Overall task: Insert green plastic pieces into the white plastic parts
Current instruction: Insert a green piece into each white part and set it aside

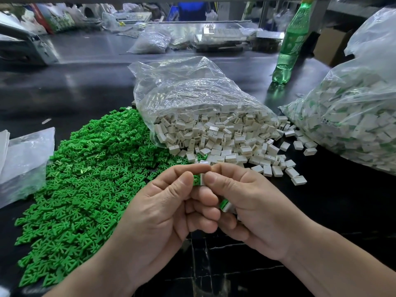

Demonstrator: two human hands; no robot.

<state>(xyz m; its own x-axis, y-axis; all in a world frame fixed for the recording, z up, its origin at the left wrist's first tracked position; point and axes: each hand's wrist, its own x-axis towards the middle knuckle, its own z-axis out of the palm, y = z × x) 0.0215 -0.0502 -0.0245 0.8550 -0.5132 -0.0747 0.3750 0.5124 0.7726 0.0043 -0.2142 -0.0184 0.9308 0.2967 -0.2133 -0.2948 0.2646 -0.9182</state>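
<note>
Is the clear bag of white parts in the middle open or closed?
Open: the bag lies on its side and white parts spill from its mouth.

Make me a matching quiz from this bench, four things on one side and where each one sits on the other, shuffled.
Things:
1 green pieces
2 white parts
3 green bottle
4 finished part

Places:
A standing far right on the table
B spilling from the clear bag
C tucked in the right hand's lower fingers
D heaped loose on the table's left

Pairs: 1-D, 2-B, 3-A, 4-C
</note>
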